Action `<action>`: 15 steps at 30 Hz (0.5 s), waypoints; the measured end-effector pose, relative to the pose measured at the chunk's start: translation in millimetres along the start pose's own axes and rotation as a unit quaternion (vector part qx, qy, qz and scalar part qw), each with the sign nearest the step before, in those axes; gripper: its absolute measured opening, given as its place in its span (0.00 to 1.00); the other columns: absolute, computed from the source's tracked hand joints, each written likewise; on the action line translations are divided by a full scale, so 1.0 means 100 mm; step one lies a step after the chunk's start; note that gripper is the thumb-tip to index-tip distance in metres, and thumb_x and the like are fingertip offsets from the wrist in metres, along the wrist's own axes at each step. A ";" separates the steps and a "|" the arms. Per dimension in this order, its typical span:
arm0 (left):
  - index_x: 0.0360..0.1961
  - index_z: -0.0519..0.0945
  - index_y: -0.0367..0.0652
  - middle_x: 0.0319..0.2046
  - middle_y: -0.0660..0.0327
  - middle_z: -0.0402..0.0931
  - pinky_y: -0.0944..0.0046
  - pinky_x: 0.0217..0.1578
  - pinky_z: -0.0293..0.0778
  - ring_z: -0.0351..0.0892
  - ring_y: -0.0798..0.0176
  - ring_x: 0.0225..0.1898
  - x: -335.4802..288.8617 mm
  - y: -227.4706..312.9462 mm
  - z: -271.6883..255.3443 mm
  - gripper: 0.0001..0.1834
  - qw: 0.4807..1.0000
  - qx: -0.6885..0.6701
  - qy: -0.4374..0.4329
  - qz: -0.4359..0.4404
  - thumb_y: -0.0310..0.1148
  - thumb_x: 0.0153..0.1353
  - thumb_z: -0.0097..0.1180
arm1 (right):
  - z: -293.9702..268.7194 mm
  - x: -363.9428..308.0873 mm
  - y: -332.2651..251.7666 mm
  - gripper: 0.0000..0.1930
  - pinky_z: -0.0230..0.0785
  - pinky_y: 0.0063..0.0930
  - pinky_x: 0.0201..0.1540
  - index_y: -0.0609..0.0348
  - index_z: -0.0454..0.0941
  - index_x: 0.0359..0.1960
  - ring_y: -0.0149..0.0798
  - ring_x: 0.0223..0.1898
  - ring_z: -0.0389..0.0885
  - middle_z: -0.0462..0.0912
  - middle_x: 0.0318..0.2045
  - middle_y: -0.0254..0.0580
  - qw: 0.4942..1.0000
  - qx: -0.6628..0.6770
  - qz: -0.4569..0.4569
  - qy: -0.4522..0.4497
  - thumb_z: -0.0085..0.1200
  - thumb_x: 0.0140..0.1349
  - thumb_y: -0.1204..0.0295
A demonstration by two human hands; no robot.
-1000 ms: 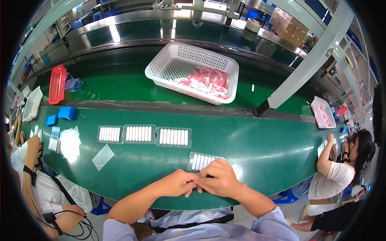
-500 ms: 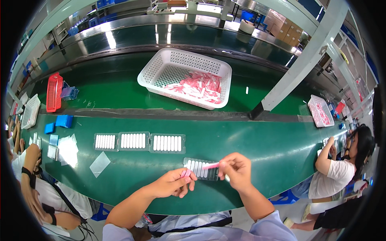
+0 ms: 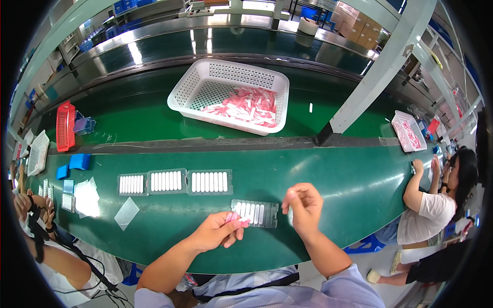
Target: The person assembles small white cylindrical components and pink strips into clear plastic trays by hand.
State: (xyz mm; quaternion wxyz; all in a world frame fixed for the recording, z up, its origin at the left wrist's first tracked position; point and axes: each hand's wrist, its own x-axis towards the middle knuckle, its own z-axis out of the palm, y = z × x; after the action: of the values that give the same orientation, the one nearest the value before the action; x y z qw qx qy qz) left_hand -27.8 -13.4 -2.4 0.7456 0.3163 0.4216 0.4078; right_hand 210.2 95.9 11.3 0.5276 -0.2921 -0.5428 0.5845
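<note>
Workshop floor, one green bench (image 3: 349,179), a dark strip (image 3: 226,145) dividing it from a second green surface behind. On that farther surface: one white perforated basket (image 3: 181,95), a heap of pink and white pieces (image 3: 249,105) toward its right side; one loose white stick (image 3: 310,108), right of the basket; one red basket (image 3: 65,146), far left. On my side: three clear trays (image 3: 230,189) in a row, white sticks side by side in each; one translucent sheet (image 3: 127,214), lying nearer me than the row; two blue blocks (image 3: 79,161), at left. Directly before me: one nearer tray (image 3: 270,215), white sticks in its left and middle part. My left hand (image 3: 221,231): closed on a few pink and white strips (image 3: 232,217), held at the nearer tray's left end. My right hand (image 3: 304,208): raised just right of that tray, fingers curled, thumb close to them; whether it grips the blurred pale thing (image 3: 290,215) beside it, I cannot tell. Also seated, right: one co-worker (image 3: 427,210), white sleeve.
</note>
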 end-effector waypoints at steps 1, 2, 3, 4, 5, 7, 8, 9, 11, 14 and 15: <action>0.49 0.80 0.35 0.33 0.60 0.81 0.71 0.23 0.67 0.72 0.74 0.21 0.00 0.01 0.04 0.10 1.000 0.000 -0.003 0.000 0.29 0.79 0.48 | 0.00 -0.03 0.02 0.05 0.74 0.22 0.30 0.63 0.77 0.47 0.27 0.27 0.81 0.84 0.29 0.38 1.000 -0.002 -0.001 0.002 0.57 0.73 0.77; 0.48 0.80 0.34 0.32 0.60 0.81 0.72 0.23 0.68 0.72 0.74 0.21 0.01 0.02 0.08 0.10 0.999 0.048 0.003 0.024 0.28 0.78 0.49 | 0.04 -0.08 0.06 0.06 0.74 0.21 0.30 0.64 0.80 0.46 0.27 0.27 0.82 0.85 0.28 0.37 0.995 -0.044 -0.001 -0.093 0.59 0.72 0.76; 0.48 0.81 0.33 0.31 0.60 0.82 0.72 0.23 0.68 0.72 0.75 0.20 0.01 0.03 0.10 0.10 0.994 0.097 0.009 0.049 0.27 0.78 0.49 | 0.11 -0.10 0.06 0.06 0.74 0.21 0.29 0.64 0.82 0.46 0.27 0.27 0.82 0.86 0.28 0.36 0.979 -0.085 -0.001 -0.188 0.61 0.71 0.75; 0.48 0.81 0.33 0.31 0.60 0.82 0.72 0.23 0.68 0.72 0.75 0.20 0.00 0.01 0.10 0.10 0.994 0.098 0.009 0.050 0.27 0.78 0.49 | 0.16 -0.12 0.02 0.06 0.74 0.21 0.29 0.64 0.84 0.43 0.27 0.27 0.83 0.86 0.28 0.36 0.960 -0.149 -0.002 -0.236 0.63 0.69 0.75; 0.47 0.81 0.32 0.31 0.60 0.82 0.72 0.24 0.68 0.72 0.75 0.20 0.00 -0.03 0.09 0.10 0.992 0.105 -0.003 0.073 0.27 0.78 0.50 | 0.22 -0.14 -0.05 0.05 0.74 0.21 0.28 0.64 0.86 0.40 0.26 0.26 0.83 0.87 0.28 0.35 0.935 -0.213 -0.003 -0.283 0.65 0.68 0.75; 0.47 0.82 0.32 0.30 0.60 0.82 0.72 0.24 0.69 0.72 0.75 0.20 0.00 -0.02 0.09 0.10 0.988 0.113 -0.014 0.100 0.26 0.77 0.50 | 0.26 -0.15 -0.06 0.06 0.72 0.21 0.25 0.65 0.87 0.34 0.26 0.25 0.81 0.87 0.27 0.37 0.945 -0.217 -0.019 -0.246 0.65 0.68 0.75; 0.47 0.82 0.31 0.30 0.60 0.82 0.72 0.23 0.69 0.72 0.75 0.20 0.01 0.01 0.10 0.10 0.989 0.118 -0.003 0.087 0.26 0.77 0.50 | 0.22 -0.17 -0.01 0.05 0.73 0.21 0.26 0.66 0.87 0.36 0.26 0.25 0.82 0.87 0.27 0.39 0.973 -0.154 0.011 -0.171 0.64 0.68 0.75; 0.48 0.82 0.31 0.30 0.60 0.82 0.72 0.23 0.68 0.72 0.75 0.20 0.01 0.03 0.11 0.10 0.990 0.122 0.009 0.074 0.26 0.77 0.50 | 0.17 -0.16 0.03 0.05 0.73 0.21 0.26 0.67 0.86 0.38 0.27 0.25 0.82 0.87 0.27 0.40 0.991 -0.088 0.041 -0.095 0.64 0.69 0.76; 0.49 0.82 0.32 0.30 0.61 0.82 0.72 0.23 0.68 0.71 0.76 0.20 0.01 0.02 0.08 0.10 0.990 0.114 0.014 0.081 0.27 0.77 0.50 | -0.02 -0.04 -0.01 0.06 0.79 0.24 0.32 0.68 0.85 0.45 0.30 0.28 0.85 0.88 0.32 0.45 0.996 0.005 0.081 -0.036 0.60 0.71 0.79; 0.49 0.81 0.33 0.30 0.61 0.82 0.72 0.23 0.67 0.70 0.76 0.20 0.01 -0.02 0.04 0.10 0.992 0.095 0.025 0.086 0.29 0.78 0.51 | -0.07 0.09 -0.16 0.07 0.83 0.27 0.37 0.69 0.85 0.46 0.34 0.33 0.88 0.89 0.36 0.49 0.998 0.040 0.024 -0.033 0.57 0.71 0.81; 0.47 0.80 0.32 0.30 0.61 0.82 0.72 0.23 0.67 0.70 0.76 0.19 0.01 -0.04 0.03 0.10 0.992 0.080 0.034 0.087 0.29 0.78 0.52 | -0.07 0.09 -0.22 0.08 0.84 0.28 0.41 0.69 0.84 0.48 0.36 0.36 0.90 0.90 0.39 0.51 0.998 0.027 0.012 -0.053 0.56 0.72 0.82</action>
State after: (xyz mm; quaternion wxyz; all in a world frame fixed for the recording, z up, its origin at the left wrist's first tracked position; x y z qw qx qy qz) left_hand -23.5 -15.0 -4.1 0.6650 0.3962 0.4490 0.4463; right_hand 220.9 103.6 32.1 0.4988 -0.2528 -0.5504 0.6200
